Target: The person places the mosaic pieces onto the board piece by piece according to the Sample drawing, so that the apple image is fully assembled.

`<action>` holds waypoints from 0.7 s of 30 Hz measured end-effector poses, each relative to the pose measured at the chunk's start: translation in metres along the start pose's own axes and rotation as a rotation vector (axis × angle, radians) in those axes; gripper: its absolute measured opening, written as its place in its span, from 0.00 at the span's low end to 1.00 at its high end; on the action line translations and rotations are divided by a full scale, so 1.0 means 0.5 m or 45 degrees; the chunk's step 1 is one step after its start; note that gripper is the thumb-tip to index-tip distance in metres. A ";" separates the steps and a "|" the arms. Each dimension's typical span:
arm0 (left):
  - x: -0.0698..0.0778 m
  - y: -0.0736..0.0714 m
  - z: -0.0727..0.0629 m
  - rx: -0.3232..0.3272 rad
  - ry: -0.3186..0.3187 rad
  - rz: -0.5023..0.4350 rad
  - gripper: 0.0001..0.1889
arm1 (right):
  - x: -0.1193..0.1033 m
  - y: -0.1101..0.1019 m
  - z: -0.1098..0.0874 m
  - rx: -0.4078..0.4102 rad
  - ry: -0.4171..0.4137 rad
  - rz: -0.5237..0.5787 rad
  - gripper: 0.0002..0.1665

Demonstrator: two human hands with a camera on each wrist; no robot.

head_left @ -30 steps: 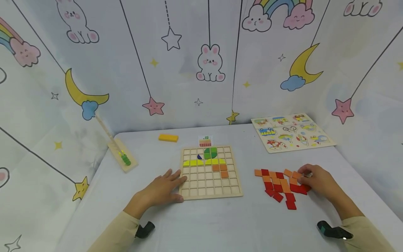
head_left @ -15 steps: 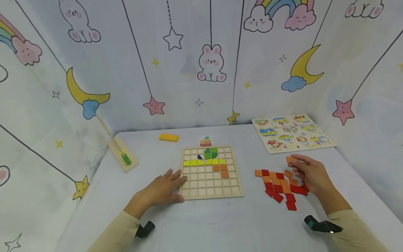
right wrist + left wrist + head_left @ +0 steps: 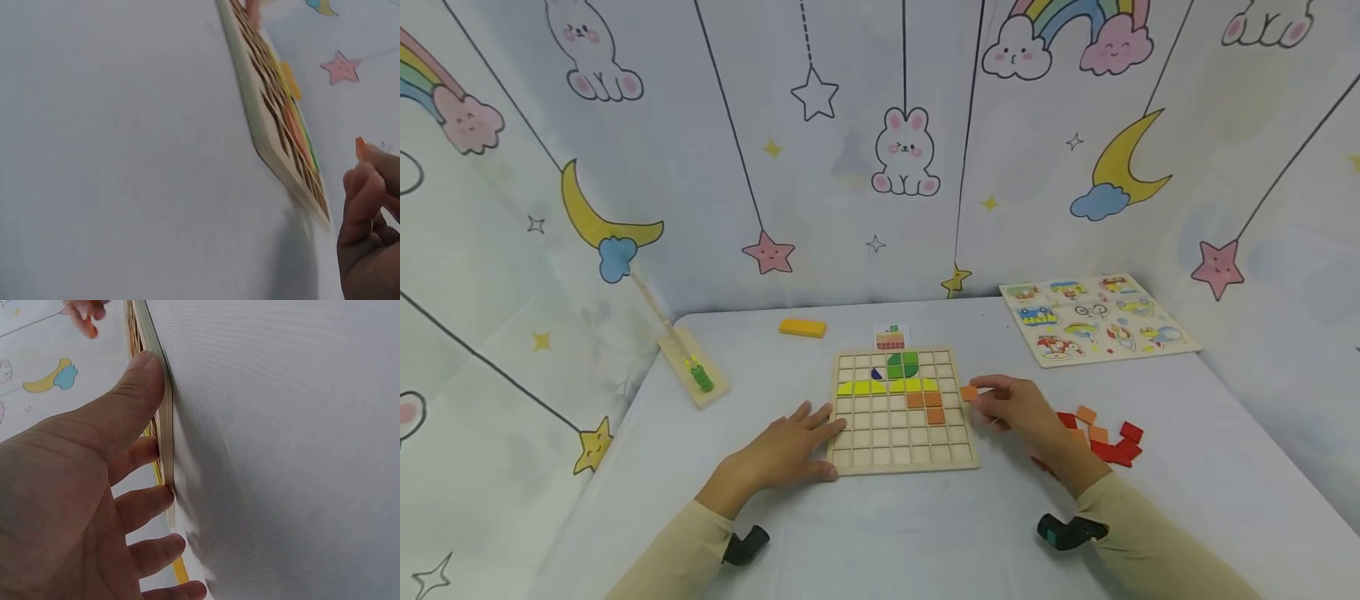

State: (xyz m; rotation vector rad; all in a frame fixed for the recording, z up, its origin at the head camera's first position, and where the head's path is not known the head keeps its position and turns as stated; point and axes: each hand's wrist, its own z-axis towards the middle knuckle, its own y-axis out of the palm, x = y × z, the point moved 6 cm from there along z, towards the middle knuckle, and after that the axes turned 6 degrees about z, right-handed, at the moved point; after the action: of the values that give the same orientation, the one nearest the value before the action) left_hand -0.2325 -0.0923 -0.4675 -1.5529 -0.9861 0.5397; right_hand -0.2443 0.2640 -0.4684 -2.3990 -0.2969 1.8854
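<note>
One orange tile [image 3: 969,393], pinched by the right fingers [image 3: 996,382], seems raised beside the board [image 3: 882,457]; left fingers [image 3: 829,431] spread.

Look, right hand [image 3: 1017,407] and wrist [image 3: 1075,462] partly hide red and orange tiles [image 3: 1098,435] at three o'clock from the grid board [image 3: 900,456]; picture card [image 3: 891,337] at twelve, too small to make out; between one and two, a printed rabbit [image 3: 1268,32] cropped by the top edge.
</note>
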 end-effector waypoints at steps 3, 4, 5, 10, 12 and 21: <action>0.001 -0.001 0.000 0.004 0.001 0.001 0.41 | -0.007 0.071 0.015 0.025 -0.056 -0.291 0.25; 0.001 -0.002 -0.001 0.005 0.002 -0.001 0.41 | -0.008 0.091 0.018 0.038 -0.063 -0.358 0.24; 0.002 -0.002 -0.001 0.007 0.005 -0.005 0.41 | -0.009 0.108 0.020 0.046 -0.075 -0.419 0.24; 0.008 -0.003 -0.003 0.018 0.024 -0.013 0.41 | -0.011 0.160 0.018 0.076 -0.096 -0.601 0.25; 0.008 -0.002 -0.002 0.019 0.026 -0.005 0.41 | -0.014 0.167 0.016 0.090 -0.103 -0.646 0.24; 0.005 -0.004 -0.002 0.016 0.024 0.003 0.40 | -0.031 0.176 0.009 0.088 -0.148 -0.719 0.24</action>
State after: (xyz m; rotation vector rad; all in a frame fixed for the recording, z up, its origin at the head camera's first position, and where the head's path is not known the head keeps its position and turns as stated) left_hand -0.2309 -0.0907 -0.4652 -1.5460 -0.9647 0.5308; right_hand -0.2431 0.1743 -0.4707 -1.8881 -0.8028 1.7242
